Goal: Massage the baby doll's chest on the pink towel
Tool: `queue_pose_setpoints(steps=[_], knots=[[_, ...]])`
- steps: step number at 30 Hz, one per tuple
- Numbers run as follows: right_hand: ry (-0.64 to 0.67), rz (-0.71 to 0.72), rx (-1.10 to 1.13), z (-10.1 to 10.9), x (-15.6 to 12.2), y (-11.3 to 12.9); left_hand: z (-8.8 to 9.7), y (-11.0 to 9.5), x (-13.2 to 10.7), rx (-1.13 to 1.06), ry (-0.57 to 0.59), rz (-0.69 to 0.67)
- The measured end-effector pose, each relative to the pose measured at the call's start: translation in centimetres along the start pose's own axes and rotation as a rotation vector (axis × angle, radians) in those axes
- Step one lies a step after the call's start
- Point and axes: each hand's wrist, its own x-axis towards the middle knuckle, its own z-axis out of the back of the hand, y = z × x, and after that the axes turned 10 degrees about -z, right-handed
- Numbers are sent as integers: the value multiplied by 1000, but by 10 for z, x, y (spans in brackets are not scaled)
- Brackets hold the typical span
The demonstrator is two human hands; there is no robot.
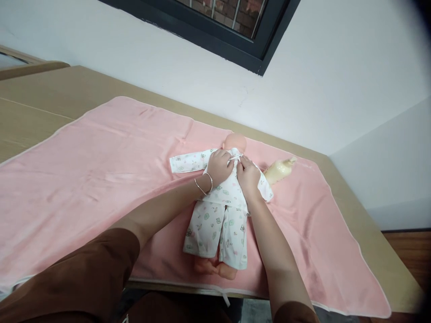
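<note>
A baby doll (235, 141) lies on its back on a pink blanket (101, 170), dressed in a white printed top and trousers (217, 229). Both of my hands rest on its chest near the neck. My left hand (219, 165), with a thin bracelet on the wrist, pinches a white tie string of the top. My right hand (248, 174) pinches the same tie from the other side. One sleeve (186, 162) of the top lies stretched out to the left. The doll's bare feet (215, 268) point toward me.
A cream-coloured baby bottle (279, 170) lies on the blanket to the right of the doll. The blanket covers a tan table (40, 94) set against a white wall with a dark-framed window (235, 40). Wooden floor shows at the right.
</note>
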Motion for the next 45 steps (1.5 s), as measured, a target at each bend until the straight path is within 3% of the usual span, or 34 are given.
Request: queue_pose_setpoints(steps=[7,13,20,34,45], knots=[[-40,-114,43,2,-4,5,6,-9,-2,82,-8,144],[-14,-106,79,1,2,1,7,-11,0,82,17,217],[-5,-48,102,0,7,-3,8,-12,2,68,72,229],[9,-211,109,2,7,0,6,-10,2,52,67,226],[31,-86,99,1,10,-5,6,-9,2,32,78,231]])
